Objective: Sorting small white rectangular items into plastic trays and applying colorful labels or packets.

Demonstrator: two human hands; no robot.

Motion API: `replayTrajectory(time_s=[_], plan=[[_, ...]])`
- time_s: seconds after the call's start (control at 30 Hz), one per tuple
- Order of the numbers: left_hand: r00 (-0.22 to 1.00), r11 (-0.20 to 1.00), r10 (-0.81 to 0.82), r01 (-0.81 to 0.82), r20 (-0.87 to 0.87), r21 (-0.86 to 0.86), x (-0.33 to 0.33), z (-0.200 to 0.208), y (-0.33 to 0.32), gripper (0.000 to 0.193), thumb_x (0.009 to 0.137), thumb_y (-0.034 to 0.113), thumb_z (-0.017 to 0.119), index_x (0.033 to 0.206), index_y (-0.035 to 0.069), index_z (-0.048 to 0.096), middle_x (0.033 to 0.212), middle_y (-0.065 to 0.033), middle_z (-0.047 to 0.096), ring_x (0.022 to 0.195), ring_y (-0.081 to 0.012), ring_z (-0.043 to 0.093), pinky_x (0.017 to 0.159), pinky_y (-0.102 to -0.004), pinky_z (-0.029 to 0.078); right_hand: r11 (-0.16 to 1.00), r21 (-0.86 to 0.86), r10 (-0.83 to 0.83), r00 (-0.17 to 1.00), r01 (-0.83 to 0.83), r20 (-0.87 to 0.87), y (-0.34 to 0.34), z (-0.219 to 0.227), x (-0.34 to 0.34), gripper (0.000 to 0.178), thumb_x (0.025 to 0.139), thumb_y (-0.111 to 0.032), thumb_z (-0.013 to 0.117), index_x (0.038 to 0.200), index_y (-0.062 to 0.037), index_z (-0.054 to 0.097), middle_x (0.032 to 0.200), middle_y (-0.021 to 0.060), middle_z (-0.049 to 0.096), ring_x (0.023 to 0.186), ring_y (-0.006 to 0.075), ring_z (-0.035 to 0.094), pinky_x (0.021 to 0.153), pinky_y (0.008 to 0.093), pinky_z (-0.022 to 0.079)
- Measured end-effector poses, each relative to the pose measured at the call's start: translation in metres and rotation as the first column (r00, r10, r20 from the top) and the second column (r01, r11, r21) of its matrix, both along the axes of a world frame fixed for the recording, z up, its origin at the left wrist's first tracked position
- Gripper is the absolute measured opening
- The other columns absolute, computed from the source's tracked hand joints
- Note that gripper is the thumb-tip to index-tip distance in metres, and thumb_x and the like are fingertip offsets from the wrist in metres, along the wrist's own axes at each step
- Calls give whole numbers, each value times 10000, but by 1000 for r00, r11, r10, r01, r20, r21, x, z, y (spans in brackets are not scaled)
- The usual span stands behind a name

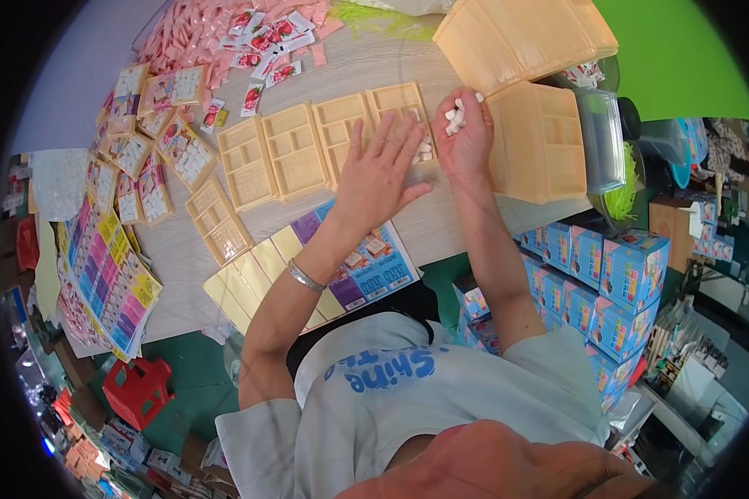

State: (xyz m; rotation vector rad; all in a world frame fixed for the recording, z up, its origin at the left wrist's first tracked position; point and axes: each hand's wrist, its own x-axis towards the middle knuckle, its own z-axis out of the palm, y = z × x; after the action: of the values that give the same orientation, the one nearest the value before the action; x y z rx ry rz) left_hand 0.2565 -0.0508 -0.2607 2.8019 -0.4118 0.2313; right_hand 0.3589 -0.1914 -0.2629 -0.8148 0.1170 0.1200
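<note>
My left hand [380, 166] lies palm down over the two right-hand trays of a row of cream compartmented trays [295, 155]. Its fingers are stretched out, and they hide part of those trays. Small white pieces show in the rightmost tray [399, 98], just beside my fingertips; whether I touch them is hidden. To the right of that tray, my right hand [466, 148] is cupped around several loose white pieces [455, 117]. Another cream tray [219, 221] sits apart, at the left end of the row. Under my left forearm is a printed card sheet [374, 264] with gold and purple strips.
Stacks of cream trays [534, 141] stand right of my right hand. Filled trays [183, 154] pile up at the left, near printed sheets [112, 279]. Pink sachets [195, 41] heap at the back. Blue boxes [632, 266] stand below the table's right edge; a red stool [138, 391] is lower left.
</note>
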Motion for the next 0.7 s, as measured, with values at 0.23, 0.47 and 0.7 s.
replayTrajectory(time_s=[0.23, 0.47, 0.7], plan=[[999, 997, -28, 29, 15, -76, -3, 9, 1, 852, 859, 587, 664, 1514, 91, 439, 1582, -92, 407, 1492, -293, 314, 1227, -559, 187, 963, 198, 186, 983, -185, 15, -22, 5, -8, 342, 1074, -368, 454, 991, -82, 624, 836, 55, 632, 705, 165, 566, 600, 281, 471], [994, 982, 78, -63, 77, -179, -39, 21, 18, 289, 752, 337, 811, 900, 112, 704, 839, -25, 630, 857, -229, 583, 839, -416, 428, 942, 171, 300, 953, -288, -47, -37, -3, -17, 312, 1051, -352, 458, 1005, -88, 618, 848, 71, 631, 709, 180, 559, 598, 293, 460], [979, 980, 159, -140, 130, -143, -34, 0, -2, 189, 757, 267, 798, 793, 127, 676, 759, -25, 600, 819, -219, 589, 769, -385, 415, 957, 151, 261, 962, -247, -79, -38, -11, -8, 244, 1031, -301, 497, 995, -91, 616, 821, 60, 604, 624, 139, 523, 458, 237, 383]])
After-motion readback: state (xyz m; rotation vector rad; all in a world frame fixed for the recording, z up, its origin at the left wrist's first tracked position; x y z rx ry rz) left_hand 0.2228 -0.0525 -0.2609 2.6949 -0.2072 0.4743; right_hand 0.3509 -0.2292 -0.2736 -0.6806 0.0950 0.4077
